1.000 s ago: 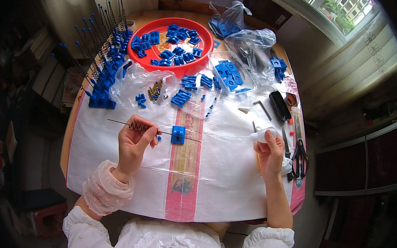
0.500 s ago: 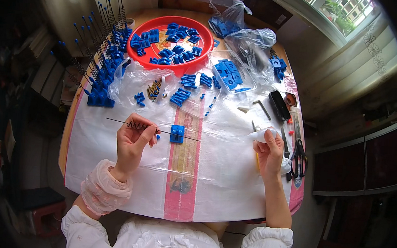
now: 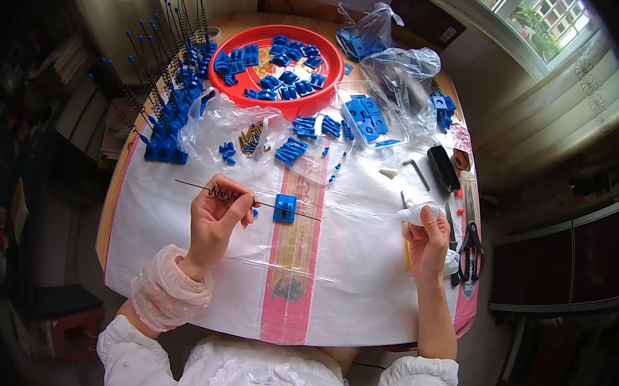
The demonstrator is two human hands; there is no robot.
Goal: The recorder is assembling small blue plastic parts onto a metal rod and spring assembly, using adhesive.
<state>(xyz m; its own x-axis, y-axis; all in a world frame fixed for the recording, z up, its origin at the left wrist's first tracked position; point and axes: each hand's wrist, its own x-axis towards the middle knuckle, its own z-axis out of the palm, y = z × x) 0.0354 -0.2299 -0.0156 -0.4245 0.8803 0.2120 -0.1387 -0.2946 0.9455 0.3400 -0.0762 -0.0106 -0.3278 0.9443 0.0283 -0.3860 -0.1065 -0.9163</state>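
My left hand [image 3: 216, 219] is closed on a thin dark metal wire with a coiled spring section [image 3: 224, 195]. The wire's straight end reaches right, across and above a small blue plastic block [image 3: 285, 208] on the table. A tiny blue piece shows beside my left fingertips. On the right, my right hand [image 3: 428, 244] pinches a small white tapering object [image 3: 418, 213], its narrow end toward the left; its exact kind is unclear. Beneath that hand, something yellow and white is partly hidden.
A red basin [image 3: 220, 90] of blue parts stands at the back. Upright coiled wires in blue bases [image 3: 165, 153] line the left edge. Brass pieces [image 3: 250, 137], a plastic tray [image 3: 399, 138], a hex key [image 3: 417, 175], a black case [image 3: 442, 168] and scissors [image 3: 471, 251] lie around.
The whole view has shifted slightly, so the table's things appear a little further right. Both hands keep their holds; the white object looks slightly turned.
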